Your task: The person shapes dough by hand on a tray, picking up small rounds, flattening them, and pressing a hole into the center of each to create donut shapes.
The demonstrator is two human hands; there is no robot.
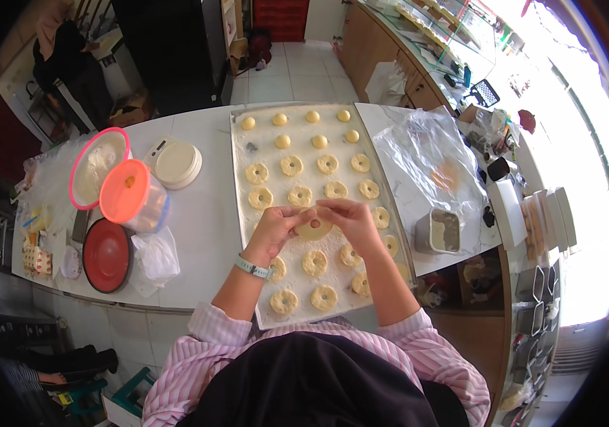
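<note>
Between my two hands is a pale yellow dough ring [313,231], held up over a floured baking tray [263,134]. My left hand [276,226], with a light band on the wrist, pinches its upper left edge. The fingers of my right hand [353,219] are closed on its upper right edge, and the two sets of fingertips nearly meet. Several more dough rings [313,263] lie in rows on the tray, some partly hidden by my hands and forearms. Toward the far end sit several small round dough balls [319,141].
Left of the tray stand a kitchen scale [176,162], a pink-rimmed bowl of flour [99,165], an orange-lidded tub [133,193] and a red round lid [107,255]. Plastic sheeting [425,153] and a metal tin [438,232] lie to the right. Another person [73,57] stands far left.
</note>
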